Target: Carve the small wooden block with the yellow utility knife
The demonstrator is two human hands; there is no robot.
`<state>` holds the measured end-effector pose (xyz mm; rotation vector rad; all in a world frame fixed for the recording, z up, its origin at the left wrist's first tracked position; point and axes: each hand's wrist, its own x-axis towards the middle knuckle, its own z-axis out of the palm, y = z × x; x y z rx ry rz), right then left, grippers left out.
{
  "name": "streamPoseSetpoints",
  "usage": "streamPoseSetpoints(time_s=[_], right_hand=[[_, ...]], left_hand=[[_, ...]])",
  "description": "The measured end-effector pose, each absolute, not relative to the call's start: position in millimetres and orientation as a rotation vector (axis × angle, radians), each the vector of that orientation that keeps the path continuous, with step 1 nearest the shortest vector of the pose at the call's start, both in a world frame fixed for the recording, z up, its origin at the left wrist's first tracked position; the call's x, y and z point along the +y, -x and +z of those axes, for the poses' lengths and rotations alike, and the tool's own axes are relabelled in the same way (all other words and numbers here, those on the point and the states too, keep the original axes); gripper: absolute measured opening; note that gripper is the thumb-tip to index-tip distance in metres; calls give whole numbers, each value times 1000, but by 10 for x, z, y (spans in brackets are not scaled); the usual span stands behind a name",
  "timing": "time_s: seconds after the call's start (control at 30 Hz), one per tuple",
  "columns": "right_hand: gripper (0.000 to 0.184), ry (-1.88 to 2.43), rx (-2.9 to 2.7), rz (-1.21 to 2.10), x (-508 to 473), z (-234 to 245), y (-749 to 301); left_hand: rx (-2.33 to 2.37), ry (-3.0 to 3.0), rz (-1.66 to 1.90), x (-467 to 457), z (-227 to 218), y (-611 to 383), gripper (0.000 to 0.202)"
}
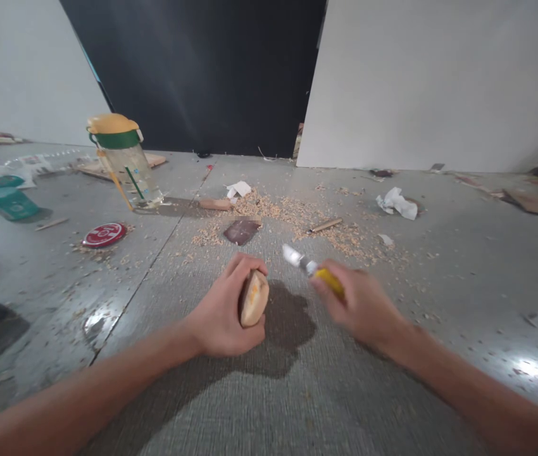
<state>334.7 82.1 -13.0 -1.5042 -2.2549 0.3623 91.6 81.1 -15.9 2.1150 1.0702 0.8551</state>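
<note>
Wooden block (255,301) is gripped by left hand (224,310), knife (330,282) by right (364,305); red disc (104,235) bears blurred print.

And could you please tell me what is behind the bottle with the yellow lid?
A flat tan board shows on both sides of the bottle, with a dark panel farther back. The board's middle cannot be made out through the bottle.
</note>
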Motion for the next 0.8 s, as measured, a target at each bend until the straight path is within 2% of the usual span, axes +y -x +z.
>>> streamPoseSetpoints(time_s=[0.13, 0.27, 0.43, 0.8], right_hand=[[36, 1580, -2153, 275, 1004, -190, -3554], [30, 1408, -2292, 486, 841, -158, -3356], [28, 1336, -2400, 656, 565, -69, -3076], [25, 1413, -2394, 543, 594, -50, -3068]], left_hand=[[1114, -2146, 810, 801, -177, -911, 54], [1123, -2172, 835, 805, -184, -922, 54], [1051, -2186, 879, 826, -213, -926, 64], [1052, -2191, 879, 840, -216, -932, 60]])
